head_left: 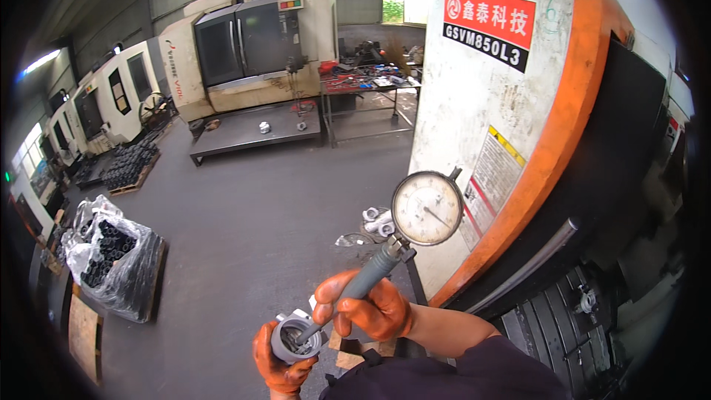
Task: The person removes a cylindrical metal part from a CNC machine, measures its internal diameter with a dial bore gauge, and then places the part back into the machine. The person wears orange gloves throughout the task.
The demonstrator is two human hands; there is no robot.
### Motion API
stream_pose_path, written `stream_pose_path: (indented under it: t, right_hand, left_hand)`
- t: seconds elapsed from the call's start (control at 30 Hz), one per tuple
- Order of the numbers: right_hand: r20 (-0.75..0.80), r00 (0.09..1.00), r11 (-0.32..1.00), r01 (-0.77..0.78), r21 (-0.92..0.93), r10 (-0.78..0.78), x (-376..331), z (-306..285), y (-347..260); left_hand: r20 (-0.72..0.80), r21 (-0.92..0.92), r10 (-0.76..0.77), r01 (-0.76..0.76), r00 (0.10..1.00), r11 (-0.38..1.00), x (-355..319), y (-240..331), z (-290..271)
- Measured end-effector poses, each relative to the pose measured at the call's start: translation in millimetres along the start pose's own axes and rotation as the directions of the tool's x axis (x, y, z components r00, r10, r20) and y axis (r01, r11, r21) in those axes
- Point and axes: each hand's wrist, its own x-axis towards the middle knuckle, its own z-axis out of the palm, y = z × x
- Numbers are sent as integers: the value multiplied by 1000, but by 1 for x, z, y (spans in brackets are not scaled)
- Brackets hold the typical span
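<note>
My left hand [278, 367], stained orange, is wrapped round a grey metal fitting [280, 348] with a round open bore facing up. In my right hand [381, 312], also orange, I grip the dark grey handle of a dial bore gauge [375, 270]. The gauge tilts up to the right, and its round white dial [427, 208] with a thin needle tops it. Its lower end reaches into the fitting's bore; the tip inside is hard to make out.
A white and orange machine [489, 104] stands close on my right. Plastic-wrapped dark parts [111, 252] sit on a pallet at left. Several metal fittings [379, 221] lie on the floor ahead. Farther back are a low metal platform [252, 133], a cluttered table [370, 81] and another machine [259, 37].
</note>
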Motion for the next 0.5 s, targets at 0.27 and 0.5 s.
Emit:
stream_pose_path:
  t: [0.27,0.5]
  right_hand:
    - [25,999,999,23,-24,-22,-7,-2,-5]
    - [6,999,999,39,-22,-39,-10,3,-7]
  left_hand:
    - [-20,-8,-82,82,996,997,-10,3,-1]
    - [-38,5,-66,66,997,998,-11,8,-2]
